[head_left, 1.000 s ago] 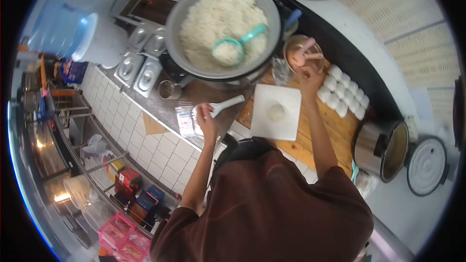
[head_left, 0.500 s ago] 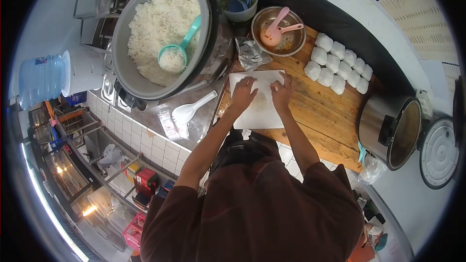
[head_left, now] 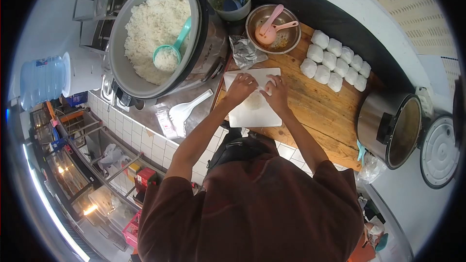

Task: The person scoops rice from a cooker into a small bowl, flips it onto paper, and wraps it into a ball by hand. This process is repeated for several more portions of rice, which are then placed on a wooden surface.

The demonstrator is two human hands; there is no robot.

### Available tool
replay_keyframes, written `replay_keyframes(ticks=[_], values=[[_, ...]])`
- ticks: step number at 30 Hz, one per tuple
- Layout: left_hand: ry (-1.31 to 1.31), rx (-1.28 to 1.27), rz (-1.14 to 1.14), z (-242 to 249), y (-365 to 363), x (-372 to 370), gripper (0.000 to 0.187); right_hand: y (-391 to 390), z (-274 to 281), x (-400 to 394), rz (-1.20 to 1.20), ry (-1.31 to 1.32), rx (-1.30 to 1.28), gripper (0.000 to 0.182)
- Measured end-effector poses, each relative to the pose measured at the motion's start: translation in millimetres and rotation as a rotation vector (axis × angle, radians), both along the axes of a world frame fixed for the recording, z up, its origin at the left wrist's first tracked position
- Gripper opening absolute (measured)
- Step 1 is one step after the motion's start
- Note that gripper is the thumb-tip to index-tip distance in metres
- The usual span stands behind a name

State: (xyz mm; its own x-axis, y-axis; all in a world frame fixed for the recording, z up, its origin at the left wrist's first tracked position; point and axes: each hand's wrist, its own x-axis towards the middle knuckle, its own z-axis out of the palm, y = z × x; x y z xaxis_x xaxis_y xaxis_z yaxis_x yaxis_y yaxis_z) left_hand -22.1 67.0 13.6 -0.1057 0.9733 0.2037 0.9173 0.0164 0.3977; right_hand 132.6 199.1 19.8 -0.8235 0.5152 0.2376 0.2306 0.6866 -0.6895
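Observation:
A white sheet of wrapping paper (head_left: 266, 118) lies near the edge of the wooden table, with a faint pale round patch (head_left: 253, 101), perhaps rice, at its middle. Over the sheet's far left part, my left hand (head_left: 241, 89) has its fingers curled onto the paper. Just to its right, my right hand (head_left: 275, 93) pinches the paper with bent fingers. The fingertips of both hands come close together, and the exact grip is partly hidden.
A big cooker of rice (head_left: 158, 34) with a turquoise scoop (head_left: 183, 34) stands left. Beyond the paper are crumpled foil or plastic (head_left: 246, 52) and a metal bowl (head_left: 291, 39) with pink ladles. White wrapped parcels (head_left: 329, 61) sit right, near a steel pot (head_left: 383, 126).
My hands have come nearer each other, and the fingers have curled in more. The view has shifted slightly, moving the table things a little up and left.

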Motion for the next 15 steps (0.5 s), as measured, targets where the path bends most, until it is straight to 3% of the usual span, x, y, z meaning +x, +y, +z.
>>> replay_keyframes(ticks=[1,3,4,6,7,10,14,15], values=[[0.000,0.003,-0.001,-3.1,1.1,-1.6,0.023,2.0,1.0,0.3,-0.001,0.000,0.003,0.028],[-0.411,-0.261,-0.012,-6.5,0.6,-0.8,0.022,9.8,-0.3,4.4,0.061,-0.354,-0.180,0.030],[-0.415,-0.261,-0.010,-7.3,-4.1,-0.9,0.022,15.8,-5.2,7.4,0.064,-0.357,-0.180,0.030],[-0.438,-0.320,0.225,-4.7,-17.6,-10.5,0.034,27.8,-13.8,8.2,0.244,-0.359,0.101,0.043],[-0.308,-0.570,0.234,-6.5,-22.9,-20.2,0.035,30.3,-14.1,8.3,0.243,-0.359,0.103,0.043],[-0.208,-0.776,0.214,-8.5,-37.6,-36.3,0.039,39.4,-0.2,4.0,0.182,-0.403,0.134,0.045],[-0.232,-0.574,0.266,-44.4,-66.4,-32.1,0.042,53.9,-17.6,10.0,0.249,-0.300,-0.041,0.045],[-0.570,-0.494,0.412,-38.8,-65.2,-29.5,0.045,56.7,-31.6,11.7,0.315,-0.285,-0.059,0.047]])
